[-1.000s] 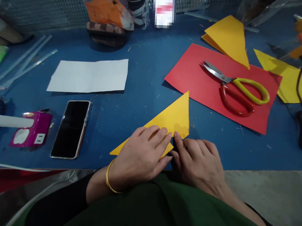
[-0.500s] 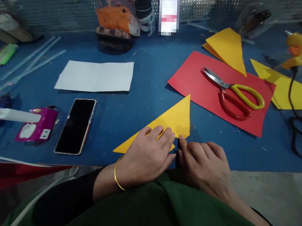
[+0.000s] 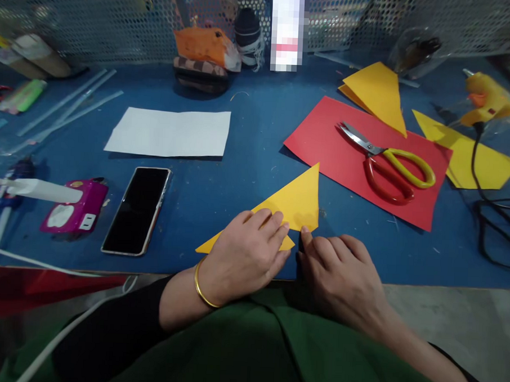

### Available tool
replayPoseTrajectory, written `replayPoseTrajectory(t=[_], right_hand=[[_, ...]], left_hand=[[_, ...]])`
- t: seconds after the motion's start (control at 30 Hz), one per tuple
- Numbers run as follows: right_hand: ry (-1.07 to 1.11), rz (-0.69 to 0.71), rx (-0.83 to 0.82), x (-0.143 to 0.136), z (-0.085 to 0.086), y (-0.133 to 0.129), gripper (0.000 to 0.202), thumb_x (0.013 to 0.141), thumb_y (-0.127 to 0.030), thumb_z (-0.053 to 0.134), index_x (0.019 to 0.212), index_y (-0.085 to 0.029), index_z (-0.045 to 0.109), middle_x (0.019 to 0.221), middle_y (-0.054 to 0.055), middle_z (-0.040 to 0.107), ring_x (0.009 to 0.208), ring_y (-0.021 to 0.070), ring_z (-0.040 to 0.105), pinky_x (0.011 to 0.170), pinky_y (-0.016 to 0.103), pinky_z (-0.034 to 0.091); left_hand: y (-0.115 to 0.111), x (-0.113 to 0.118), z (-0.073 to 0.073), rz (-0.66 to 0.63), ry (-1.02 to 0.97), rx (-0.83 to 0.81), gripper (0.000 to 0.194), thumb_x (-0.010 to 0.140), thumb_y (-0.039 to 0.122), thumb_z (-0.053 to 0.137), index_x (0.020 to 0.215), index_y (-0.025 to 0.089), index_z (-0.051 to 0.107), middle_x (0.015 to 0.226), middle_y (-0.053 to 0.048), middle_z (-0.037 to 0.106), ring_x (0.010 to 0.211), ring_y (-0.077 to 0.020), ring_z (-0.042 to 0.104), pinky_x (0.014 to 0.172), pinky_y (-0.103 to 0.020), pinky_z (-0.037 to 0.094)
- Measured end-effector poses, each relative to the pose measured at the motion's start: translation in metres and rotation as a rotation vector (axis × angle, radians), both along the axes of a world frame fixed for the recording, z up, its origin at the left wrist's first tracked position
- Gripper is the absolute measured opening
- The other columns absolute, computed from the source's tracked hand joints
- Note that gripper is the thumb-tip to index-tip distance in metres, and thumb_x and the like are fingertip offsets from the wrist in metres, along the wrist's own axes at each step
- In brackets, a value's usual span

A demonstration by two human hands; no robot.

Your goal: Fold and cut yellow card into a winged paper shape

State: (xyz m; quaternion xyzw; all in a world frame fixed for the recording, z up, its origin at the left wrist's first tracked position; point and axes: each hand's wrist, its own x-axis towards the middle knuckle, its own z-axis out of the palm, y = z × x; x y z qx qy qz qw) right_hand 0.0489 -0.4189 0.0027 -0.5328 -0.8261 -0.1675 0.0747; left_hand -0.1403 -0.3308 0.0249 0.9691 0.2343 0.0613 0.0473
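A folded piece of yellow paper point(image 3: 303, 199) lies on the blue table near its front edge, one point upward and another toward the left. Over its lower left part rests my left hand point(image 3: 248, 244), open, palm down with fingers slightly bent, pressing the sheet and hiding some of it. A flap of the paper shows beneath those fingers. My right hand point(image 3: 344, 268) is closed, its fingers curled, with the index fingertip on the paper's lower right corner. Its thumb is mostly hidden below.
Scissors point(image 3: 379, 157) lie on red paper point(image 3: 312, 129) at the right. Behind are folded orange-yellow paper point(image 3: 380, 92), yellow paper point(image 3: 476, 167) and a yellow glue gun point(image 3: 489, 100) with a cord. Leftward are white paper point(image 3: 168, 134), a phone point(image 3: 138, 211) and a magenta device point(image 3: 79, 206).
The view has shifted slightly, so objects appear a little displaced. Both hands stay on the yellow paper in nearly the same pose.
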Motion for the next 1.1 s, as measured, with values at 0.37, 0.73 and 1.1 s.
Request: replayPoseTrajectory(t=[0.37,0.73,1.1], right_hand=[[0.182,-0.029,-0.023,0.000,-0.008,0.002,0.032,0.096,-0.017,0.052,0.124,-0.002,0.062,0.078,0.005,0.060,0.073,0.0195,0.049,0.078,0.038,0.036],[0.125,0.098,-0.031,-0.007,-0.010,0.014,0.038,0.094,-0.013,0.043,0.121,0.005,0.063,0.081,0.010,0.060,0.072,0.0233,0.048,0.071,0.039,0.033],[0.084,0.219,-0.093,0.027,-0.005,0.009,0.041,0.090,-0.005,0.041,0.126,0.005,0.058,0.081,0.008,0.060,0.074,0.0223,0.051,0.074,0.038,0.035]], left_hand=[[-0.003,0.001,-0.004,-0.003,-0.015,0.007,0.044,0.100,0.036,0.045,0.127,0.006,0.062,0.127,-0.019,0.061,0.117,-0.0330,0.056,0.098,-0.048,0.049],[-0.006,0.002,-0.008,0.025,-0.077,0.035,0.042,0.099,0.033,0.047,0.126,0.004,0.062,0.125,-0.018,0.064,0.115,-0.0324,0.057,0.099,-0.049,0.050],[-0.013,0.000,-0.011,0.088,-0.065,0.037,0.045,0.097,0.037,0.050,0.130,0.008,0.060,0.135,-0.017,0.060,0.127,-0.0338,0.052,0.103,-0.049,0.047]])
